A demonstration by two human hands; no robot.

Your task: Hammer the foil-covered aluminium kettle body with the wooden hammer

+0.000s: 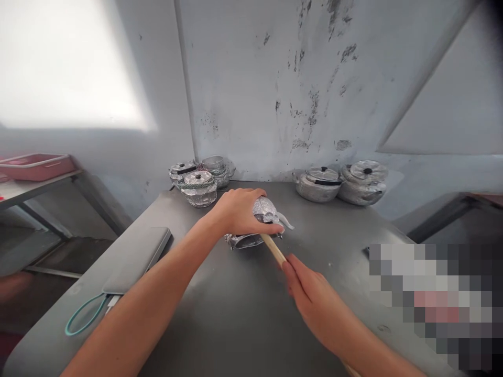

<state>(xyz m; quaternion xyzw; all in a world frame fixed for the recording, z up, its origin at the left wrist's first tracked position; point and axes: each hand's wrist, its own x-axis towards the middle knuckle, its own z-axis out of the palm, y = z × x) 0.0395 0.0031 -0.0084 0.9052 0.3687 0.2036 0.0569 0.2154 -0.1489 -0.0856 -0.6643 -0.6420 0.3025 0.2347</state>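
Observation:
My left hand [239, 212] is closed over a small shiny metal teapot [267, 214] that lies tipped on the grey metal table [236, 314], its spout pointing right. My right hand [310, 296] grips a pale wooden stick [274, 250], index finger stretched along it. The stick's far end goes into the teapot's opening under my left hand.
Small lidded metal pots [198, 188] stand at the table's back left, two larger lidded pots [341, 183] at the back right. A flat grey board [135, 259] with a teal loop [84, 314] lies at the left edge. A pink tray [37, 165] sits on a side shelf.

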